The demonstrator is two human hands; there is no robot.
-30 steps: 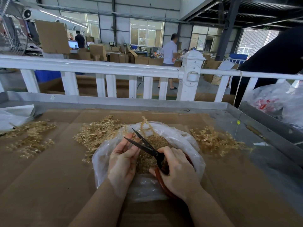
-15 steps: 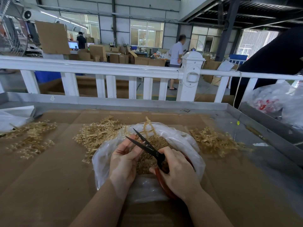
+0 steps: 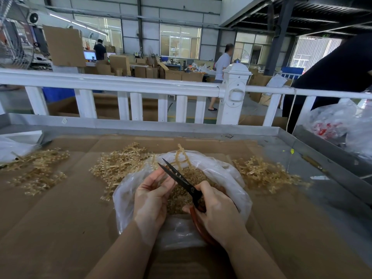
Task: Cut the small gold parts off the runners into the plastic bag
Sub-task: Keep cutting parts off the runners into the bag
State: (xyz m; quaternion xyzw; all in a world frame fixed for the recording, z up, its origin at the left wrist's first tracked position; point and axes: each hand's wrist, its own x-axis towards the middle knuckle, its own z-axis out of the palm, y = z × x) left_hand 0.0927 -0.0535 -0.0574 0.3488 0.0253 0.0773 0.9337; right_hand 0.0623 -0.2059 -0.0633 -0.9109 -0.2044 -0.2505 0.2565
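A clear plastic bag point(image 3: 231, 178) lies open on the cardboard-covered table, holding a heap of small gold parts point(image 3: 193, 178). My left hand point(image 3: 151, 196) holds a gold runner over the bag, mostly hidden inside the curled fingers. My right hand point(image 3: 217, 212) grips the red handles of black-bladed scissors point(image 3: 179, 178), whose blades stand slightly apart at my left fingertips. One gold runner point(image 3: 181, 156) sticks up from the bag's far side.
Piles of gold runners lie left point(image 3: 38, 170), centre point(image 3: 120, 164) and right point(image 3: 265, 176) of the bag. A metal tray rim point(image 3: 141, 125) and a white railing point(image 3: 120, 83) bound the far side. More plastic bags point(image 3: 338, 125) sit at the right.
The scissor blades have narrowed slightly against the piece in my left hand. Both hands stay over the bag. A person in the background has walked to the right.
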